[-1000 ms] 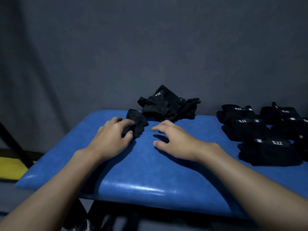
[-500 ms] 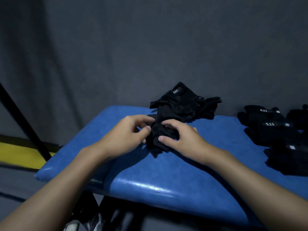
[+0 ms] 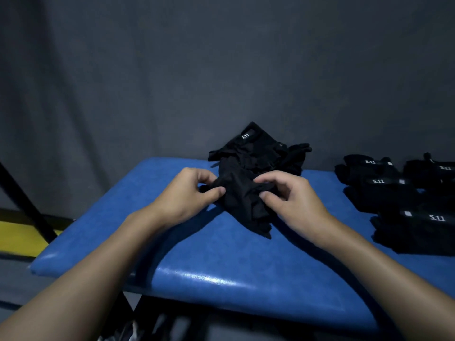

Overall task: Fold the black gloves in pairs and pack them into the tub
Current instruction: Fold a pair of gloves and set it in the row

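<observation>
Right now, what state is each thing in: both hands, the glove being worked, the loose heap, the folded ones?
left hand: grip pinched on the glove's left edge
right hand: grip pinched on its right side
glove: crumpled, unfolded, partly resting on the blue table
loose heap: tangled, at the table's back edge
folded gloves: laid together on the table's right side
tub: not in view

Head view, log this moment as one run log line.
left hand: pinching glove | right hand: pinching same glove | loose pile: behind | folded pairs: right | tub: unseen
</observation>
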Demonstrator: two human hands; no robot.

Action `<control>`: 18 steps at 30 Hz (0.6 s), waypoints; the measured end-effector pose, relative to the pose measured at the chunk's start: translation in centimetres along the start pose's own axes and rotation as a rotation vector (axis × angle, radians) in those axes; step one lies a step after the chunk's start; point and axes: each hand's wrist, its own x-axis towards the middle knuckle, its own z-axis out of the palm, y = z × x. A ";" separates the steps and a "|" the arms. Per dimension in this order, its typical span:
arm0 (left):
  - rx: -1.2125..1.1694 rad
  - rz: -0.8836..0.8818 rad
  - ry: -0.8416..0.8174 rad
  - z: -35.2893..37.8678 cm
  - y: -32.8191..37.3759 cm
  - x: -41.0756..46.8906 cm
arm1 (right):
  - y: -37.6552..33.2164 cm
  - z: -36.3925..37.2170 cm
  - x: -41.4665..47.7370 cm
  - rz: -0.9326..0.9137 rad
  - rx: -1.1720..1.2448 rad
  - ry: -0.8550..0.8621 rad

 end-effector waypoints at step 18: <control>0.166 -0.067 0.003 1.7 1.8 -0.6 | 1.1 -2.5 -0.8 0.200 -0.151 0.078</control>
